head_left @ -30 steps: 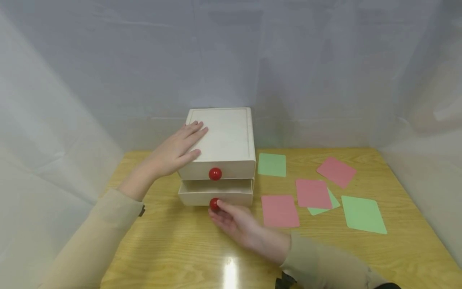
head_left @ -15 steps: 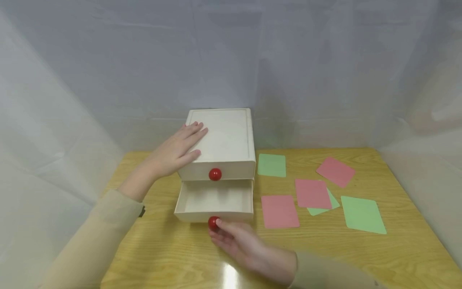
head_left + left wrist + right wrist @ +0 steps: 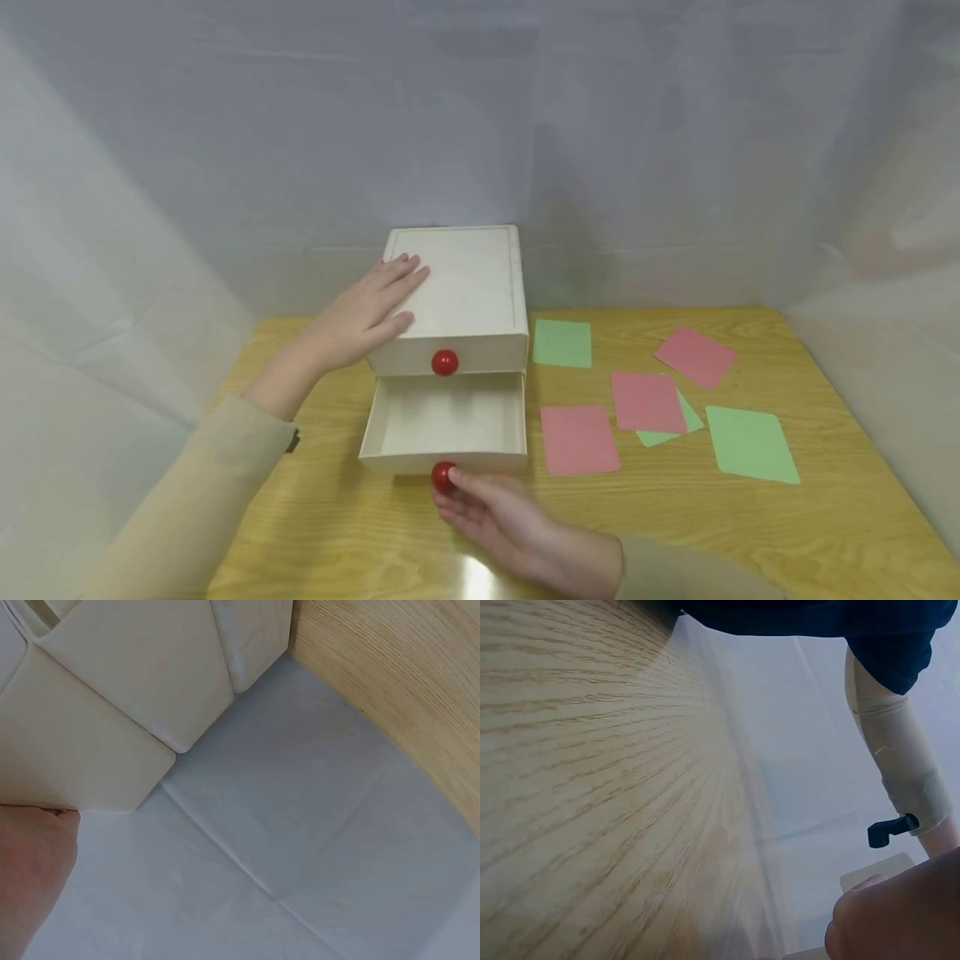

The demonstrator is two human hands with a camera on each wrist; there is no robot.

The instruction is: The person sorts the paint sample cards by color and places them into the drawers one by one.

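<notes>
From the head camera, the left hand (image 3: 367, 312) lies flat, fingers straight, on the top of the small wooden drawer box (image 3: 457, 287), bracing it at about 10 o'clock from the lower drawer (image 3: 444, 423), which stands pulled out and shows a bare floor. The right hand (image 3: 498, 515) pinches that drawer's red knob (image 3: 442, 475) between thumb and fingertips, at 6 o'clock of the box. The upper drawer's knob (image 3: 445, 362) sits flush above. Red and green cards (image 3: 579, 438) lie scattered on the worktop (image 3: 825, 517) at 3 o'clock. The opening pull looks all but finished; next the pinch would need loosening. The left wrist view shows only the box's pale corner (image 3: 112, 697) and a bit of palm. The right wrist view shows worktop grain (image 3: 592, 787) and the hand's edge; the grip is not readable there.
</notes>
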